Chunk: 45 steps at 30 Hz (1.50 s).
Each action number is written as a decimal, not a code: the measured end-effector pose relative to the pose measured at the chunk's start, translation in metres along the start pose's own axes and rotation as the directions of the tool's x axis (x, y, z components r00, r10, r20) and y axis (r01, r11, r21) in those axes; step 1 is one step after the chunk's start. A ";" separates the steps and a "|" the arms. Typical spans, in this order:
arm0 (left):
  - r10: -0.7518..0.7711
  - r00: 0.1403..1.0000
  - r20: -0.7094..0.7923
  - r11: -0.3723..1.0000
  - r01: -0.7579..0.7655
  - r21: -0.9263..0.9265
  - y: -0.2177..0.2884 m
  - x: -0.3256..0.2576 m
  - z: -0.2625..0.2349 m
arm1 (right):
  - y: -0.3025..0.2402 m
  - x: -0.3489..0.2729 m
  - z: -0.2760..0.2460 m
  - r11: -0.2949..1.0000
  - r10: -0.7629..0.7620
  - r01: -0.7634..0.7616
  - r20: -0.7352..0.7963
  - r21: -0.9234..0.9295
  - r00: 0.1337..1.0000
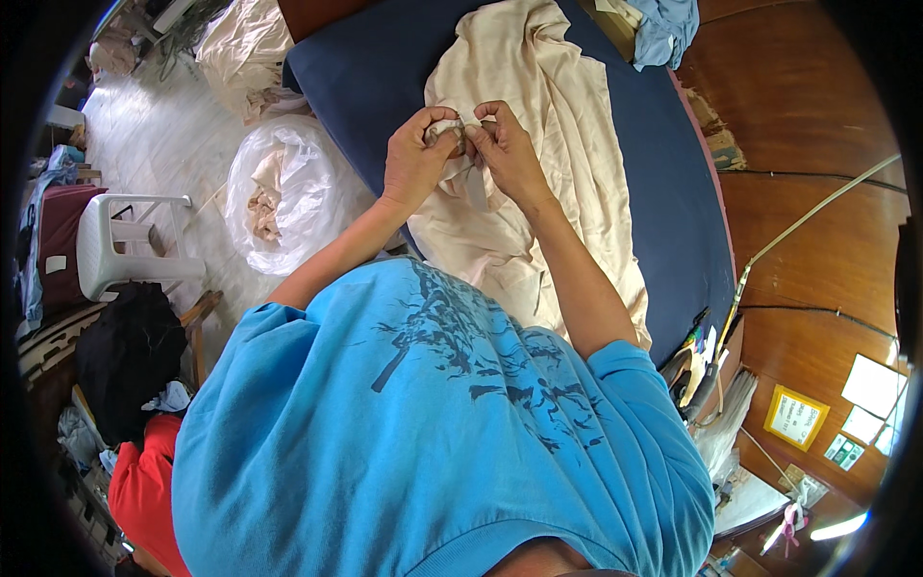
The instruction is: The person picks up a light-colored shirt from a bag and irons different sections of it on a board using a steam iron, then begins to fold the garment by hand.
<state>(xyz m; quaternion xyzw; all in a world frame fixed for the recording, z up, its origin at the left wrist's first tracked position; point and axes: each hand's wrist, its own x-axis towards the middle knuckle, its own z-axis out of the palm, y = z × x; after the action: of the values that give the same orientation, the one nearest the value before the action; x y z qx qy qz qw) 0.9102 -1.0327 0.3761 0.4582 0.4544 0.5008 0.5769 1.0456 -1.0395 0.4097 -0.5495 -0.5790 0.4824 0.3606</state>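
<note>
A long, shiny cream cloth, perhaps a garment, lies in loose folds along a table covered in dark blue fabric. Over its left side, my left hand pinches a small gathered part of the cloth between thumb and fingers. Close beside it, my right hand is closed on the same part, thumb against forefinger. A pale strip of cloth hangs below the fingertips. The exact edge or seam between the fingers is too small to make out.
Left of the table stands a clear plastic bag with cream cloth inside, then a white plastic stool. More cream cloth lies beyond. A dark iron-like tool with a cord is at the right edge. A person in red is lower left.
</note>
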 end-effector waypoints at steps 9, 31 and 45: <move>0.003 0.999 0.033 0.998 0.000 -0.067 0.001 0.001 0.000 | 0.011 0.003 -0.004 0.979 -0.018 0.009 0.039 0.205 0.999; 0.303 0.937 0.175 0.951 -0.308 0.001 -0.031 0.010 -0.010 | 0.023 0.009 0.008 0.982 -0.190 0.191 -0.187 -0.014 0.964; -0.170 0.949 0.264 0.954 0.226 -0.196 -0.043 0.028 -0.057 | 0.105 -0.099 -0.059 0.812 -0.402 0.112 -0.411 -0.573 0.818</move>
<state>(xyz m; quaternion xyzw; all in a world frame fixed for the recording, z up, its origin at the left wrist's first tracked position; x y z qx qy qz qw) 0.8634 -1.0035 0.3226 0.4000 0.3644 0.4277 0.7240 1.1449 -1.1346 0.3370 -0.6476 -0.6415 0.0860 0.4021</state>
